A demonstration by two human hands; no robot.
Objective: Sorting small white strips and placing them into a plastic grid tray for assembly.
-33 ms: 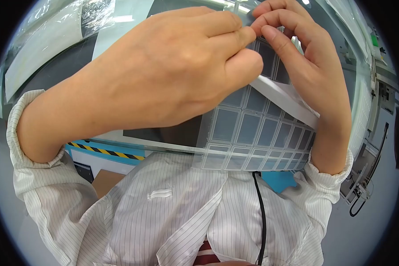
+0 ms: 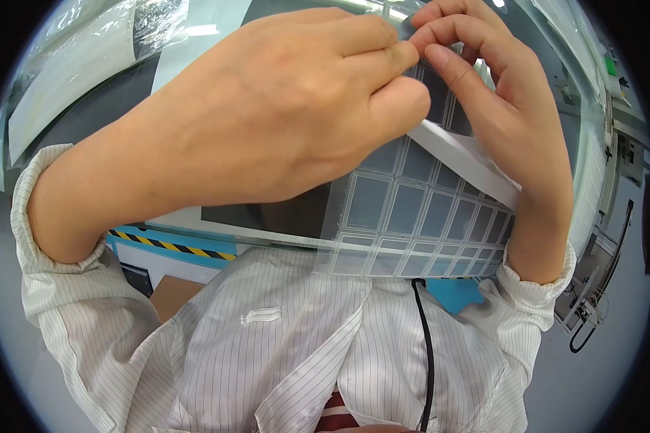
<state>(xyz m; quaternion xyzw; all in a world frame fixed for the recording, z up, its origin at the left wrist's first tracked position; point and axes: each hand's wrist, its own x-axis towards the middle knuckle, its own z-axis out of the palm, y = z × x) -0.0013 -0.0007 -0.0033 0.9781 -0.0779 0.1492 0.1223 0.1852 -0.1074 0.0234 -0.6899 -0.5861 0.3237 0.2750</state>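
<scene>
both hands are working close under the camera. the left hand [image 2: 267,123] and right hand [image 2: 505,108] are pinching, fingertips closed, the top edge of a clear film sheet [image 2: 412,216] printed with grey rectangles, hanging above the striped smock [image 2: 282,361].

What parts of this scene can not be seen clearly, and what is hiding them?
- Head view: the upper part of the grid sheet is covered by the left hand and right hand.
- Exactly what the fingertips pinch is too small to tell.
- The worktable is mostly hidden behind both hands.
- The black cable runs out at the lower edge.
- The plastic wrapping at upper left is bent and blurred by the lens rim.
</scene>
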